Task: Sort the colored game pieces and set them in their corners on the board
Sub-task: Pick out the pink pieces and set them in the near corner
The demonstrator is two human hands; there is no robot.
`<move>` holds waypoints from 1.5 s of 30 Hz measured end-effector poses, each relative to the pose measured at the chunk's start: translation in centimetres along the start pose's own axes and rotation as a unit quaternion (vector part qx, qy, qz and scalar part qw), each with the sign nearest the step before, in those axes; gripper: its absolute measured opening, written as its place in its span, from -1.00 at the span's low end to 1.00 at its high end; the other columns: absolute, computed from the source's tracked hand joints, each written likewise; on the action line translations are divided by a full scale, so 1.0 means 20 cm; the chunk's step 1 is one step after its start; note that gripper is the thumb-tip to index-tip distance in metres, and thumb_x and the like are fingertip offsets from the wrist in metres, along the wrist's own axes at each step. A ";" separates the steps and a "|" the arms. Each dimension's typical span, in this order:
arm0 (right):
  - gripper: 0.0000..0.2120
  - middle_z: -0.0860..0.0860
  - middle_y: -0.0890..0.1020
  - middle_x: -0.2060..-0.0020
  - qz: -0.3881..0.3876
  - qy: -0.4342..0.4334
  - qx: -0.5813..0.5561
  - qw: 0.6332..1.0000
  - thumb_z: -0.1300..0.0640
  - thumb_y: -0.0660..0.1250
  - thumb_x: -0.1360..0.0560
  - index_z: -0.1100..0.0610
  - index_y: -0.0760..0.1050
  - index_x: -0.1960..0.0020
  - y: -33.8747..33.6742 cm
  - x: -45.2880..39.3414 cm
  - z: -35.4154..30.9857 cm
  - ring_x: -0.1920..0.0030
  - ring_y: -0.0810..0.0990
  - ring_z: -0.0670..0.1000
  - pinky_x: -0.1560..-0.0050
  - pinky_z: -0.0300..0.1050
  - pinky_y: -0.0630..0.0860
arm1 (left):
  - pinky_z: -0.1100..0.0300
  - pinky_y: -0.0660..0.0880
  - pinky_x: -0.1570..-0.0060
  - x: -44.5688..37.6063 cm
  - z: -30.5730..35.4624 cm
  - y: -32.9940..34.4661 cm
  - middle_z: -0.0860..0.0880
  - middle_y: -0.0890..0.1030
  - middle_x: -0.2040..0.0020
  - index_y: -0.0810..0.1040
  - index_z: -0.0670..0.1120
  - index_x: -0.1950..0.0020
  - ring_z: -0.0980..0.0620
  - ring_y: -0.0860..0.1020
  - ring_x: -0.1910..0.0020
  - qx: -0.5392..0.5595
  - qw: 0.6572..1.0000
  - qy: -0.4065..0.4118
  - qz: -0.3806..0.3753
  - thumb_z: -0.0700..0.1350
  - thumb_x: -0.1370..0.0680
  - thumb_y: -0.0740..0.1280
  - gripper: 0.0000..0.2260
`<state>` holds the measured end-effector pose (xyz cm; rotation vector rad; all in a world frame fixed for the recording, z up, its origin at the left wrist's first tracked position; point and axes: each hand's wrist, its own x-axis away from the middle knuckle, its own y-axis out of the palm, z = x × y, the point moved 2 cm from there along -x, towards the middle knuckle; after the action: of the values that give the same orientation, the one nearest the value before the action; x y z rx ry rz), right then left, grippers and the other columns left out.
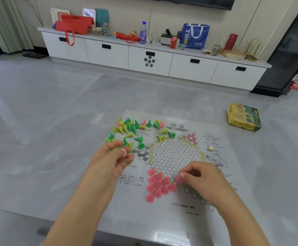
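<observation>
Two bare hands work over a paper game board (180,157) spread flat on a glossy grey table (56,157), the sheet printed with a star of small hexagonal cells and blocks of text. At the near corner of the star stands a tight cluster of pink cone pieces (158,185), upright and touching one another, filling the point nearest the person. The right hand (203,181) has its thumb and forefinger curled round one more pink piece (179,179), pinching it just beside the right edge of that cluster, low over the cells. The left hand (111,158) hovers over the board's left edge with its fingers bent round another pink piece (124,152), whose open round base faces the camera; it is gripped between thumb and fingertips. Beyond this hand a loose heap of green and yellow cones (129,130) lies scattered over the sheet's far left corner, most tipped on their sides, with a few pink ones mixed in. Several more green and yellow cones (166,134) lie on the star's far left part. A small pale bead-like object (210,148) rests on the board's right side. Well apart on the table to the right lies a yellow and green cardboard box (244,117).
</observation>
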<state>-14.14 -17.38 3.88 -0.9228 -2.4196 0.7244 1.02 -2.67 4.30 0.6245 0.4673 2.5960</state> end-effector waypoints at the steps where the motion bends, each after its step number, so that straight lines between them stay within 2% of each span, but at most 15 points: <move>1: -0.87 -0.08 0.68 0.30 -0.007 0.004 0.000 1.000 0.18 0.35 -0.44 0.04 0.62 0.25 0.00 0.00 0.01 0.20 0.63 -0.03 0.37 -0.41 0.44 | 0.34 0.59 0.32 0.00 0.00 0.01 -0.16 0.58 0.13 0.48 -0.20 0.08 0.01 0.57 0.25 0.003 1.000 0.001 -0.005 -0.42 -0.51 0.16 -0.82; 6: -0.87 -0.05 0.70 0.30 -0.018 0.014 0.002 1.000 0.18 0.36 -0.45 0.05 0.62 0.26 -0.02 0.01 0.02 0.14 0.65 0.07 0.21 -0.15 0.55 | 0.35 0.59 0.26 0.00 -0.02 0.03 -0.16 0.59 0.09 0.48 -0.20 0.04 0.03 0.61 0.21 0.001 1.000 0.001 -0.024 -0.42 -0.52 0.18 -0.83; 10: -0.86 -0.05 0.70 0.31 -0.027 0.004 0.012 1.000 0.19 0.36 -0.45 0.04 0.61 0.26 -0.02 0.02 0.01 0.16 0.65 0.05 0.21 -0.19 0.56 | 0.33 0.60 0.28 0.00 -0.03 0.04 -0.15 0.59 0.12 0.48 -0.20 0.06 0.01 0.61 0.21 -0.009 1.000 -0.006 -0.021 -0.42 -0.51 0.18 -0.83; 13: -0.86 0.02 0.70 0.30 -0.027 0.002 0.014 1.000 0.21 0.36 -0.44 0.06 0.61 0.26 -0.01 0.01 0.01 0.17 0.66 0.07 0.15 -0.10 0.58 | 0.33 0.60 0.28 0.00 -0.03 0.04 -0.15 0.60 0.13 0.48 -0.20 0.06 0.01 0.61 0.21 -0.013 1.000 -0.010 -0.024 -0.42 -0.52 0.18 -0.83; 15: -0.88 0.01 0.70 0.29 -0.031 0.000 0.024 0.999 0.20 0.37 -0.43 0.05 0.61 0.25 0.00 0.01 0.02 0.19 0.65 0.03 0.18 -0.17 0.57 | 0.32 0.60 0.26 0.00 -0.03 0.04 -0.15 0.60 0.11 0.48 -0.20 0.06 0.01 0.61 0.21 -0.016 1.000 -0.013 -0.024 -0.42 -0.52 0.17 -0.82; 18: -0.90 -0.06 0.67 0.33 -0.033 -0.013 0.049 0.998 0.18 0.38 -0.42 0.05 0.61 0.24 0.01 0.00 0.02 0.33 0.60 -0.14 0.40 -0.43 0.42 | 0.32 0.60 0.25 0.00 -0.03 0.04 -0.15 0.59 0.09 0.48 -0.19 0.05 0.01 0.62 0.20 -0.022 0.999 -0.013 -0.027 -0.42 -0.51 0.18 -0.83; 20: -0.91 -0.11 0.61 0.40 -0.033 -0.019 0.057 0.998 0.17 0.37 -0.43 0.06 0.62 0.23 0.01 0.00 0.02 0.46 0.50 -0.26 0.49 -0.47 0.34 | 0.32 0.60 0.25 0.00 -0.03 0.04 -0.16 0.59 0.09 0.48 -0.19 0.05 0.02 0.61 0.21 -0.022 0.999 -0.012 -0.030 -0.42 -0.52 0.19 -0.83; 23: -0.91 -0.11 0.57 0.45 -0.033 -0.024 0.058 0.997 0.18 0.36 -0.44 0.08 0.61 0.22 0.02 0.00 0.02 0.53 0.45 -0.30 0.54 -0.46 0.30 | 0.33 0.60 0.25 0.01 -0.02 0.04 -0.17 0.59 0.12 0.48 -0.20 0.06 0.07 0.63 0.33 -0.011 0.999 -0.013 -0.033 -0.43 -0.51 0.19 -0.83; 32: -0.90 -0.10 0.60 0.40 -0.034 -0.029 0.067 0.997 0.18 0.36 -0.44 0.04 0.60 0.23 0.01 -0.01 0.03 0.52 0.46 -0.29 0.53 -0.46 0.30 | 0.34 0.59 0.30 0.00 -0.02 0.03 -0.16 0.60 0.12 0.49 -0.20 0.06 0.11 0.65 0.36 -0.012 0.999 -0.012 -0.033 -0.43 -0.51 0.19 -0.83; 36: -0.91 -0.12 0.62 0.32 -0.036 -0.040 0.090 0.995 0.14 0.34 -0.45 0.01 0.59 0.20 0.02 -0.01 0.03 0.42 0.48 -0.23 0.45 -0.44 0.31 | 0.34 0.59 0.28 0.00 -0.02 0.03 -0.15 0.60 0.11 0.49 -0.19 0.06 0.05 0.63 0.26 -0.016 0.999 -0.012 -0.032 -0.42 -0.51 0.19 -0.83; 40: -0.92 -0.13 0.63 0.25 -0.042 -0.050 0.106 0.992 0.13 0.33 -0.46 -0.01 0.58 0.17 0.02 -0.01 0.03 0.31 0.51 -0.20 0.36 -0.36 0.35 | 0.34 0.58 0.33 0.00 -0.02 0.03 -0.15 0.60 0.12 0.48 -0.19 0.06 0.10 0.64 0.36 -0.011 0.999 -0.011 -0.032 -0.42 -0.51 0.20 -0.83; 45: -0.91 -0.15 0.63 0.25 -0.038 -0.050 0.100 0.993 0.12 0.31 -0.47 -0.03 0.57 0.16 0.01 -0.01 0.03 0.30 0.53 -0.20 0.37 -0.38 0.35 | 0.34 0.58 0.32 0.00 -0.03 0.03 -0.16 0.60 0.11 0.49 -0.19 0.05 0.09 0.65 0.34 -0.012 0.999 -0.010 -0.028 -0.42 -0.50 0.21 -0.83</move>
<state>-14.30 -17.51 3.25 -0.7257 -2.3991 0.9849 0.61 -3.36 4.11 0.6199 0.4412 2.5356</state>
